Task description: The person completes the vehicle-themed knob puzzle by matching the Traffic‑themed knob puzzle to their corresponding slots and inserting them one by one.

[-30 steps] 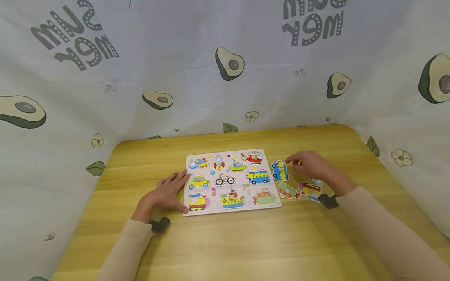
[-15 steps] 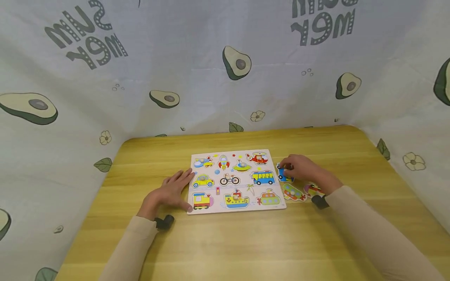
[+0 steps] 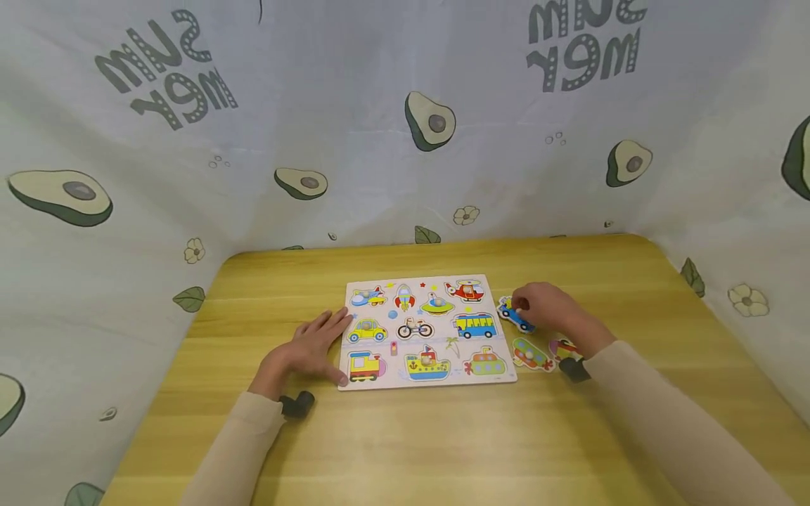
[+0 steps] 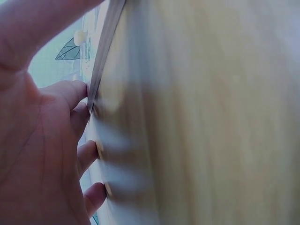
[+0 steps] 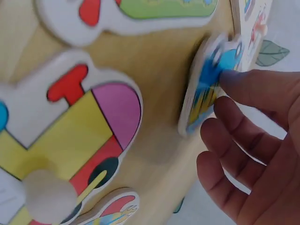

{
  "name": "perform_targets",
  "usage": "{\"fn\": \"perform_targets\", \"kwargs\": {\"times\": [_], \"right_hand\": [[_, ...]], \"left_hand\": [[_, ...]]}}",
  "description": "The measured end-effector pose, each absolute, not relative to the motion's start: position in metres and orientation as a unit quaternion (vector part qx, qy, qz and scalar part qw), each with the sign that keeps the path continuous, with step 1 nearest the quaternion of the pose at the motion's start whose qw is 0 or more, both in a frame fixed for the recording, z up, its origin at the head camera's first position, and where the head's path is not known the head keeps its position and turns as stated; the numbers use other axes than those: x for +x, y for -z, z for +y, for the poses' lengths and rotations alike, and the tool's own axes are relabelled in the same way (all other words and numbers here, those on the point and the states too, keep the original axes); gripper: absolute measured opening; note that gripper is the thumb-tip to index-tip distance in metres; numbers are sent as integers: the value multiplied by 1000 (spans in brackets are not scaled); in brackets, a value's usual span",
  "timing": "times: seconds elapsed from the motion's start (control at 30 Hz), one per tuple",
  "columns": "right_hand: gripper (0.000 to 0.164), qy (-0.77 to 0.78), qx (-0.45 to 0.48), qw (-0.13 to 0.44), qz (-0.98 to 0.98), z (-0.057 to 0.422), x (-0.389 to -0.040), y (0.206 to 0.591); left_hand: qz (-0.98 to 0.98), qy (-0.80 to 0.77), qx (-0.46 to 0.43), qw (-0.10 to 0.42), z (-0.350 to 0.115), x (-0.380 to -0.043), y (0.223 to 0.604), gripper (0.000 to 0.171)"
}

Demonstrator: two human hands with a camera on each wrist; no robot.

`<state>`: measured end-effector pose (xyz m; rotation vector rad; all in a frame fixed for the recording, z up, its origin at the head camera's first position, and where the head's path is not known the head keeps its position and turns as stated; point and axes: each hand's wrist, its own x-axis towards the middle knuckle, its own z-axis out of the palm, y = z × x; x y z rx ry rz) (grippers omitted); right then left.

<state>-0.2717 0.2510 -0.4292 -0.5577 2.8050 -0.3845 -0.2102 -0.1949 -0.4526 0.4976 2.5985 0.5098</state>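
Blue-and-yellow bus puzzle piece point(image 3: 511, 315), pinched in the right hand point(image 3: 550, 309), just off the 3 o'clock edge of the pale peg puzzle board point(image 3: 394, 376). Thumb on the blue end, index finger at the side, per right wrist view; piece tilted, can't tell if it touches the table. Left hand point(image 3: 313, 349) grasps nothing: fingers spread and mostly straight, tips against the board's 9 o'clock edge, thumb at the lower corner, 8 o'clock. Board lies flat on the yellow wood-grain table point(image 3: 405, 450). Pictures on it, clockwise from 12: flying saucer point(image 3: 436, 303), helicopter point(image 3: 465, 290) between 1 and 2, blue bus picture point(image 3: 476, 325) at 3, green submarine picture point(image 3: 487, 363) at 4, ship point(image 3: 427, 364) at 6, train picture point(image 3: 365, 365) at 8, yellow car point(image 3: 367, 329) at 9, airplane point(image 3: 369, 296) at 10, rocket point(image 3: 404, 296) at 11; bicycle point(image 3: 415, 328) near centre. Loose on the table: green submarine piece point(image 3: 531, 355) at 5 o'clock from the held piece, train piece point(image 3: 562, 348) at 4 o'clock, partly hidden in head view, white knob point(image 5: 50, 196) up. Another piece point(image 5: 112, 212) beside it, cut off in right wrist view. Beige sleeves point(image 3: 237, 450), black wrist device point(image 3: 297, 405) at each cuff. Avocado-print cloth point(image 3: 361, 140) at 12 o'clock, behind the table.
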Motion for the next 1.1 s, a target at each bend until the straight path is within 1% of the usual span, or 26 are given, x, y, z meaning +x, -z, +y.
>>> {"fn": "perform_targets", "kwargs": {"times": [0.2,0.3,0.43,0.6,0.8,0.9,1.1], "right_hand": [[20,144,-179,114,966,256,-273,431],[20,157,-177,111,965,260,-273,433],[16,165,-179,107,964,262,-272,437],[17,162,-187,78,966,253,-273,433],[15,176,-211,50,960,226,-270,423],[11,190,-244,45,950,207,-264,422],[4,181,-323,46,928,150,-244,418]], "left_hand": [[942,-183,178,219,-194,-210,453,120],[941,-181,177,223,-194,-211,453,120],[940,-181,179,226,-194,-209,453,120],[941,-181,183,222,-195,-209,452,119],[941,-178,183,221,-197,-210,452,119],[940,-180,187,221,-197,-211,452,119],[939,-172,190,228,-199,-212,449,122]]}}
